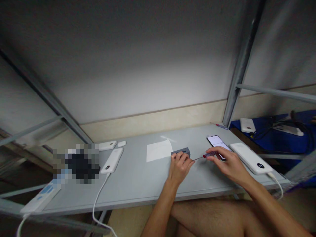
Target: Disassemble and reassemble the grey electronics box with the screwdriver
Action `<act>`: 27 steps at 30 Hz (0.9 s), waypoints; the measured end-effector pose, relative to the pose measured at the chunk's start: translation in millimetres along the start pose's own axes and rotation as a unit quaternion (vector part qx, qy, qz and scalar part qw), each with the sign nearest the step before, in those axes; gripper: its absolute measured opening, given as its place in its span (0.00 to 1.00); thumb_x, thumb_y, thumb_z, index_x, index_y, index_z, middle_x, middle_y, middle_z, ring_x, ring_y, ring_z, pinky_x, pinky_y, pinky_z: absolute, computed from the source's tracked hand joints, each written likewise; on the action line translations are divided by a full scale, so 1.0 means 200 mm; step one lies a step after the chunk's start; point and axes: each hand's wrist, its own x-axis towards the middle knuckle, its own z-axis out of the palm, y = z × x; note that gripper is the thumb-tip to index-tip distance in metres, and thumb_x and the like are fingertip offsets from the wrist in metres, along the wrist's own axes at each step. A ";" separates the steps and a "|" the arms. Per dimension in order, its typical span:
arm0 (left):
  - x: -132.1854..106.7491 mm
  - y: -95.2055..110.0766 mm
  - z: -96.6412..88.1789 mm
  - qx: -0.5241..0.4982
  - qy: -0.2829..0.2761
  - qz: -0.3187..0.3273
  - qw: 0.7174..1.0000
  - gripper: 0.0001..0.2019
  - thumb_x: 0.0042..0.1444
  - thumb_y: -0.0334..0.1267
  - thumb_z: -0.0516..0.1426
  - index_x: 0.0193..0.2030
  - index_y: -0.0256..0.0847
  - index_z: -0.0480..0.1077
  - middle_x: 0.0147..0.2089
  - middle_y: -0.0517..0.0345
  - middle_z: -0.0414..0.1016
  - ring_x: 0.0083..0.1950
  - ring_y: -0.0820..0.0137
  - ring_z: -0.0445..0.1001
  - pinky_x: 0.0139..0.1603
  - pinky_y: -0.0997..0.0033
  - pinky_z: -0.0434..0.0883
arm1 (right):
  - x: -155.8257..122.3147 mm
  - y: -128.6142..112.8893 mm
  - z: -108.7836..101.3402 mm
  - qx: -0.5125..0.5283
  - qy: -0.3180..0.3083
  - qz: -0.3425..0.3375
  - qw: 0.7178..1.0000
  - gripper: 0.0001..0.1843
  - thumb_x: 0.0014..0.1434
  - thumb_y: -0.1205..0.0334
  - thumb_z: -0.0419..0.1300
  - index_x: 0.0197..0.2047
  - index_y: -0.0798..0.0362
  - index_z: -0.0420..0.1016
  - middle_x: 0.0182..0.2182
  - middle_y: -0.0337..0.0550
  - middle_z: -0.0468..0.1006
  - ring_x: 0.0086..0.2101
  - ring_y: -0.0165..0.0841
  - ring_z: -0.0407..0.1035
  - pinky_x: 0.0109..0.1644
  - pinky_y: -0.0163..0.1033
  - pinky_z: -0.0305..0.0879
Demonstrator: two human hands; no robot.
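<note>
A small grey box-shaped device [181, 152] lies on the grey table [138, 184]. My left hand [179, 165] rests on its near end with the fingers curled round it. My right hand [225, 162] pinches the red handle of a thin screwdriver [202, 157]. The screwdriver's shaft points left toward the device and my left fingers. A lit phone [218, 143] lies just beyond my right hand, partly hidden by my fingers.
A white sheet of paper [158, 150] lies behind the device. White power banks [251, 158] [112, 160] with cables lie at the right and left. A metal frame post [239, 70] rises at the back right. A blue surface [271, 138] with cables lies beyond it.
</note>
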 end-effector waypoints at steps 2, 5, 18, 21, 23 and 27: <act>0.00 0.00 0.00 -0.003 0.003 -0.010 1.000 0.07 0.64 0.42 0.65 0.36 0.44 0.77 0.40 0.59 0.80 0.49 0.65 0.72 0.51 0.61 0.60 | 0.01 0.01 0.03 0.026 0.008 0.029 0.999 0.12 0.64 0.49 0.65 0.43 0.48 0.80 0.32 0.42 0.82 0.31 0.37 0.72 0.38 0.41 0.68; -0.01 0.00 0.00 -0.011 0.003 -0.034 0.999 0.05 0.64 0.42 0.65 0.38 0.45 0.78 0.39 0.59 0.80 0.49 0.64 0.71 0.52 0.60 0.60 | 0.02 0.02 0.07 0.068 0.007 0.063 0.996 0.15 0.64 0.46 0.64 0.42 0.49 0.80 0.33 0.43 0.83 0.32 0.38 0.74 0.38 0.41 0.68; 0.00 0.03 -0.04 -0.049 0.029 -0.137 0.989 0.14 0.56 0.52 0.69 0.43 0.49 0.79 0.46 0.54 0.79 0.52 0.59 0.70 0.55 0.57 0.64 | 0.10 0.02 0.08 0.108 0.103 0.092 0.985 0.19 0.64 0.42 0.62 0.42 0.50 0.77 0.32 0.44 0.82 0.32 0.37 0.77 0.37 0.40 0.71; 0.01 0.02 -0.04 -0.036 0.042 -0.169 0.984 0.13 0.61 0.46 0.65 0.50 0.48 0.78 0.53 0.51 0.78 0.55 0.56 0.70 0.56 0.53 0.64 | 0.12 0.02 0.08 0.129 0.158 0.108 0.973 0.20 0.64 0.42 0.63 0.43 0.51 0.77 0.32 0.46 0.83 0.32 0.37 0.77 0.34 0.39 0.71; 0.01 0.01 -0.03 -0.011 0.041 -0.192 0.981 0.16 0.63 0.44 0.63 0.56 0.46 0.75 0.57 0.49 0.77 0.58 0.53 0.69 0.58 0.50 0.62 | 0.13 0.02 0.09 0.137 0.177 0.113 0.968 0.20 0.63 0.42 0.63 0.43 0.51 0.77 0.32 0.46 0.82 0.31 0.37 0.77 0.33 0.39 0.71; 0.01 -0.01 0.01 0.006 0.006 -0.198 0.980 0.15 0.65 0.42 0.62 0.57 0.44 0.73 0.53 0.50 0.80 0.57 0.54 0.72 0.58 0.49 0.60 | 0.14 -0.01 0.12 0.140 0.172 0.102 0.970 0.19 0.64 0.42 0.63 0.42 0.51 0.76 0.30 0.43 0.80 0.30 0.36 0.75 0.36 0.41 0.72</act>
